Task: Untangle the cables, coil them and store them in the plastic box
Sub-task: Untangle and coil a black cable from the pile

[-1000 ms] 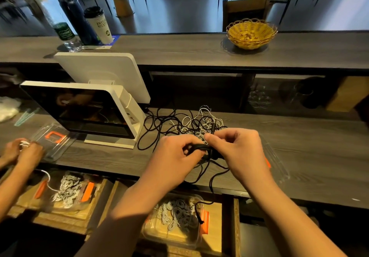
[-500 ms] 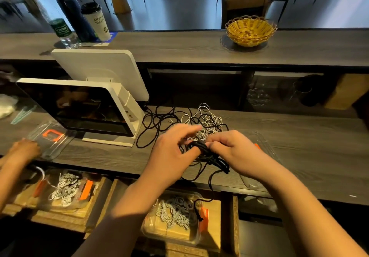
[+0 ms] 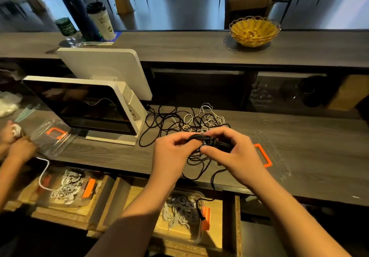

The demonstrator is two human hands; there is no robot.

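Black rubbery cord, wound into a tight oblong black coil (image 3: 211,141), sits between the two hands above the grey wood-grain surface (image 3: 299,136). The left hand (image 3: 171,152) curls its fingers and thumb round the coil's left end; the right hand (image 3: 233,152) pinches the right end, its thumb pressing across the middle of the bundle, so each grip is closed on the coil. Loose thin strands droop from the coil in soft loops onto the surface, and one tail hangs over the front edge, ending above the clear plastic box (image 3: 197,234) in the open wooden drawer (image 3: 235,224) below. That box has rounded corners and an orange clasp, and holds small grey and white coils.

Just behind the hands lies the tangle of cables (image 3: 185,120), matte black and pale braided cords knotted together, beside the glossy white screen stand (image 3: 129,106). A transparent lid with an orange handle (image 3: 265,156) lies flat just right of the right hand. A woven yellow basket (image 3: 254,30) stands on the upper ledge.
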